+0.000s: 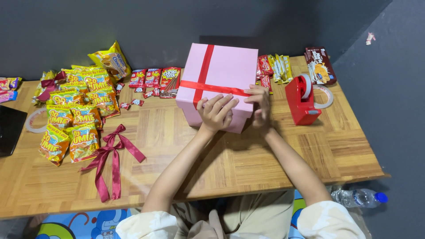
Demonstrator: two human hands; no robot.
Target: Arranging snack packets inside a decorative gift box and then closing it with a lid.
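1. Pink gift box [230, 66] stands just above the middle of the frame on the wooden table [283, 155], its lid crossed by a red ribbon [204, 66] running both along and across it.
2. The left hand [217, 113] lies on the near edge of the box, fingers spread and loosely curved over the lid corner, pressing flat on the box rather than closed round anything.
3. The right hand [261, 104] sits at the box's right near corner, fingers extended and held together, their tips touching the end of the ribbon band where it meets the lid edge.
4. Whether the right fingertips pinch the ribbon or only press it down cannot be told.
5. A red tape dispenser [302, 101] stands right of the box, near the right hand but apart from it, with a roll of clear tape [326, 95] just beside it.
6. A dark red bow [110, 155] with long tails lies in the lower left part of the table, well apart from both hands.
7. Yellow snack packets [75, 115] are heaped at the left; red snack sachets [155, 79] lie just left of the box.
8. More wrapped bars [276, 68] and a brown biscuit pack [319, 65] lie at the upper right.
9. A plastic water bottle [361, 197] lies below the table edge at the lower right.
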